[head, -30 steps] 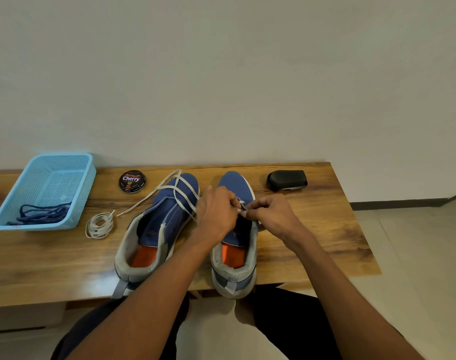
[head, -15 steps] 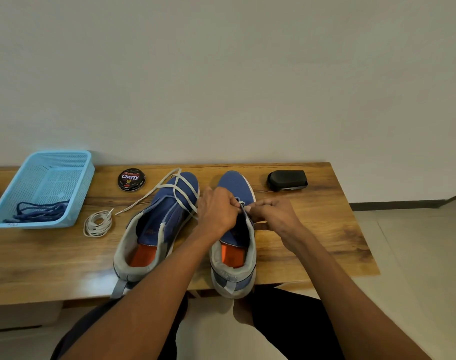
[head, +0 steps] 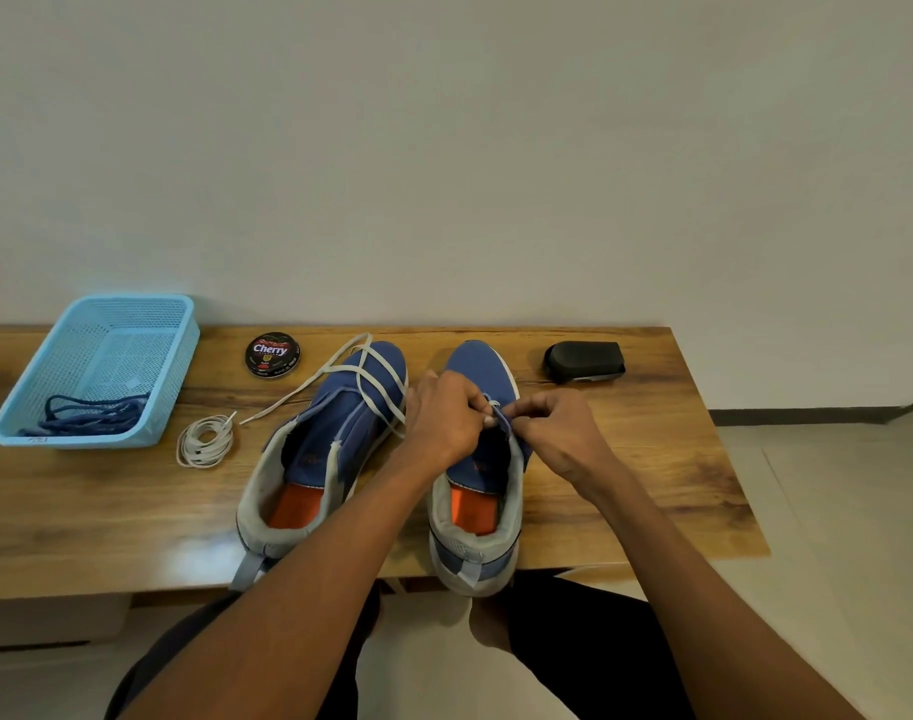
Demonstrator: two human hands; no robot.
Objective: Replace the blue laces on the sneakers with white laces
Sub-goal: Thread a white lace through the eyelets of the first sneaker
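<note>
On wooden table point(head: 625, 491), centre: two blue sneakers, toes toward the wall.
Right sneaker point(head: 477, 366): both hands meet over its eyelet area. Left hand point(head: 446, 415), fingers curled, pinches a white lace point(head: 494, 404) end at the eyelets. Right hand point(head: 560, 431), fingers curled, pinches at the sneaker's right eyelet edge; whether it also holds the lace cannot be told.
Left sneaker point(head: 340, 413): white lace point(head: 376, 381) crossed loosely over the forefoot, one end trailing left across the table.
Coiled white lace point(head: 204, 441): left of the left sneaker.
Light blue mesh basket point(head: 181, 345), far left: holds blue laces point(head: 87, 413).
Cherry polish tin point(head: 272, 354): near the back edge, between basket and left sneaker.
Black shoe brush point(head: 584, 360): back right.
</note>
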